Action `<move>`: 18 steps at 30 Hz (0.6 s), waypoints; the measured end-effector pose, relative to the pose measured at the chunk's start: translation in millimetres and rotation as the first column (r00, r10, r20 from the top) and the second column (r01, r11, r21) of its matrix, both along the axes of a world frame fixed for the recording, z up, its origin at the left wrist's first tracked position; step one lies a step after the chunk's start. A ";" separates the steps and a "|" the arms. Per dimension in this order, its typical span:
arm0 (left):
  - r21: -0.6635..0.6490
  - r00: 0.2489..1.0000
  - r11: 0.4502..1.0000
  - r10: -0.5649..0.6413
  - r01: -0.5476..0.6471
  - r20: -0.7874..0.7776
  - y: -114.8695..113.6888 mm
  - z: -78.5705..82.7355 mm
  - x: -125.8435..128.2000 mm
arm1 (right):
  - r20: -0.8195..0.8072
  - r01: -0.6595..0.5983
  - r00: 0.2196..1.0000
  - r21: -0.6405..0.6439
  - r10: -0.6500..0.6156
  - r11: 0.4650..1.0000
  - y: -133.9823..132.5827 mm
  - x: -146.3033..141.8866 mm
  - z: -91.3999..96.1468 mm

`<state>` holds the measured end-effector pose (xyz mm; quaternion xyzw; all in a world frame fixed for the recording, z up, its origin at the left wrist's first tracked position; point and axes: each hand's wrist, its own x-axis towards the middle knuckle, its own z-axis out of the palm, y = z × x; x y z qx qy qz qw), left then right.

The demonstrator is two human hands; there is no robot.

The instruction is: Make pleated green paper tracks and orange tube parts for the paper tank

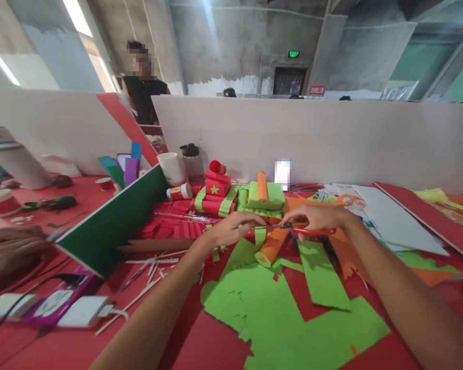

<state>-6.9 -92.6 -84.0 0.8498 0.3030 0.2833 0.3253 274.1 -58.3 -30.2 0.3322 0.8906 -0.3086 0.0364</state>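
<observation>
My right hand (317,218) is closed on scissors (317,231) with red handles, their blades pointing left. At the blade tips my left hand (237,227) has its fingers pressed together in a pinch; what lies between them, if anything, is too small to make out. Under the scissors lies an orange paper roll (272,247) with a star on its end. Close to it are a green paper strip (324,275) and a large cut green sheet (254,303). Behind my hands stands a green paper model (267,196) topped with an orange tube, beside a red paper model (218,190) bearing a yellow star.
A dark green board (116,226) stands upright on the left, near a purple power strip (61,303) with white plugs and thin sticks. Another person's hand (13,252) is at the far left. White sheets (397,216) lie right. A lit phone (283,173) leans against the white partition (332,139).
</observation>
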 end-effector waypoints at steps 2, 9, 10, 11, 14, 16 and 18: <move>-0.074 0.999 0.997 -0.002 0.005 0.039 -0.4 -2.7 -1.4 | -0.008 -0.012 1.000 -0.044 0.012 0.999 3.7 3.8 -3.1; -0.306 0.947 0.951 0.065 0.037 0.315 4.5 -22.4 12.4 | -0.076 -0.027 0.997 -0.132 0.017 0.991 4.5 12.1 -6.9; -0.319 0.936 0.948 0.103 0.011 0.336 6.3 -25.9 15.8 | -0.087 -0.030 0.996 -0.128 0.019 0.991 4.6 12.6 -8.0; -0.329 0.925 0.944 0.140 -0.018 0.353 8.2 -29.1 18.9 | -0.096 -0.031 0.995 -0.133 0.019 0.991 5.0 12.9 -9.7; -0.346 0.893 0.935 0.216 -0.073 0.396 12.1 -35.3 25.4 | -0.114 0.000 0.993 -0.215 -0.026 0.977 6.9 13.0 -16.5; -0.354 0.881 0.931 0.238 -0.087 0.409 13.0 -36.6 27.2 | -0.121 0.027 0.991 -0.275 -0.062 0.961 6.8 12.2 -20.3; -0.361 0.877 0.927 0.252 -0.099 0.409 12.9 -36.7 27.5 | -0.128 0.042 0.988 -0.298 -0.083 0.953 5.1 11.1 -21.8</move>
